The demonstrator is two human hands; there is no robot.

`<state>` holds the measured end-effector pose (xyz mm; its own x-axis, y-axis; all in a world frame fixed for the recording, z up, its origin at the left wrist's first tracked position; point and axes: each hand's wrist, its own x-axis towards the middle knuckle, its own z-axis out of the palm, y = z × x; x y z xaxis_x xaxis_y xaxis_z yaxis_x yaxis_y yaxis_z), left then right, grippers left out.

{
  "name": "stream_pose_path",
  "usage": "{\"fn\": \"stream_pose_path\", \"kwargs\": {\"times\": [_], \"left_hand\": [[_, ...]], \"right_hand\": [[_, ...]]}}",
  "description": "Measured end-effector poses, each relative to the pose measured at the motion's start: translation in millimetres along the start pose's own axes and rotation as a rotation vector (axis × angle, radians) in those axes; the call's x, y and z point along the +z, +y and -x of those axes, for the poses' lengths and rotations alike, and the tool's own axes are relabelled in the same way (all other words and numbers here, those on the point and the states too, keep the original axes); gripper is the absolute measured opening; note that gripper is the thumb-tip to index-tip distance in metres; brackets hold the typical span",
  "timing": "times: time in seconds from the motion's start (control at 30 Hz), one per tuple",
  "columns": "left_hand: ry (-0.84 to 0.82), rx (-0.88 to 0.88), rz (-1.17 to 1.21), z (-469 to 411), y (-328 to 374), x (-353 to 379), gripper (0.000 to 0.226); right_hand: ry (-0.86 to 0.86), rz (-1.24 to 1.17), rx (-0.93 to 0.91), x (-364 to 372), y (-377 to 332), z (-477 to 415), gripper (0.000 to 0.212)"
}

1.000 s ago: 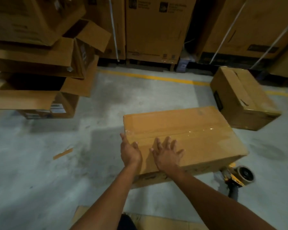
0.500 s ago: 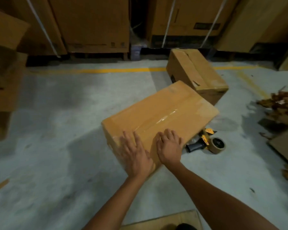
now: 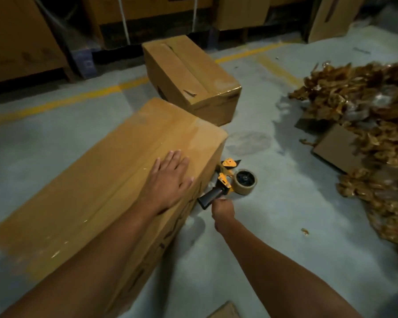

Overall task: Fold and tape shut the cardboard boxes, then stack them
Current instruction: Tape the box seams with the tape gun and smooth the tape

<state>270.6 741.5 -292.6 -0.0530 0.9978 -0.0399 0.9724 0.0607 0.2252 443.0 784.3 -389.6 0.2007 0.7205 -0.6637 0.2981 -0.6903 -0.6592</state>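
A long closed cardboard box [image 3: 97,196] with clear tape along its top seam lies on the concrete floor in front of me. My left hand [image 3: 170,177] rests flat on its top near the right end, fingers straight. Just right of that end lies a yellow tape dispenser [image 3: 226,177] with a black handle and a brown tape roll [image 3: 245,181]. My right hand [image 3: 221,208] is at the tip of the handle with fingers curled under; a grip cannot be made out. A second taped box [image 3: 189,76] sits behind, apart from the first.
A heap of crumpled brown tape scraps [image 3: 365,138] with flat cardboard pieces [image 3: 331,148] spreads over the floor at right. Large strapped cartons [image 3: 21,42] line the back behind a yellow floor line [image 3: 78,97]. A cardboard corner [image 3: 223,312] shows at the bottom edge.
My view swung right. My right hand left the box top and dropped to the tape dispenser's handle. My left hand stayed flat on the box, now further along its top.
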Motion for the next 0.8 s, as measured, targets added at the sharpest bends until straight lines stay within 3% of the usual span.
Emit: {"fn": "stream_pose_path", "kwargs": {"times": [0.1,0.2,0.27,0.33,0.5,0.63,0.8], "left_hand": [[0.027,-0.039,-0.032,-20,3,9,0.072],[0.036,-0.042,-0.041,-21,3,18,0.071],[0.047,-0.04,-0.03,-22,4,20,0.071],[0.049,-0.043,-0.028,-22,4,21,0.07],[0.054,-0.043,-0.043,-19,8,17,0.068],[0.012,-0.037,-0.037,-11,3,7,0.069],[-0.051,-0.028,-0.019,11,12,3,0.067]], "right_hand": [[-0.097,-0.218,0.178,7,-3,-32,0.007],[-0.136,-0.535,0.306,32,9,-76,0.031],[-0.178,-0.608,0.334,54,25,-123,0.05],[-0.203,-0.634,0.35,49,13,-119,0.045],[-0.12,-0.594,0.294,7,-23,-63,0.006],[-0.1,-0.579,0.259,-11,-30,-36,0.023],[-0.029,-0.525,0.294,-33,-33,-9,0.011]]}}
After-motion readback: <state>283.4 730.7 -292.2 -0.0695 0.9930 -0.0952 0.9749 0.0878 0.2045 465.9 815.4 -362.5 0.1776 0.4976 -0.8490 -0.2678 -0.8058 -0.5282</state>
